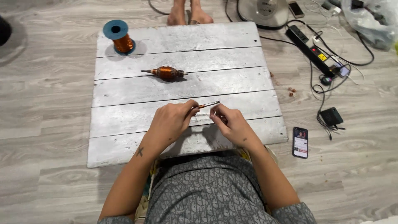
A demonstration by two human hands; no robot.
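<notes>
Lying almost level, tip raised slightly to the right, the thin rod [208, 104] hangs over the board's [124, 141] near edge. The left hand [172, 120] pinches its left end; the right hand [232, 124] touches the right tip, fingers curled, grasp unclear. A copper-wound rotor [166, 73] and wire spool [120, 37] sit farther back.

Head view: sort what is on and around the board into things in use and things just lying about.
In use:
- thin rod, pinched by left hand and right hand
- wound copper armature on the board
- copper wire spool

Lying about:
- phone on the floor
- power strip
- black adapter
- plastic bag
</notes>
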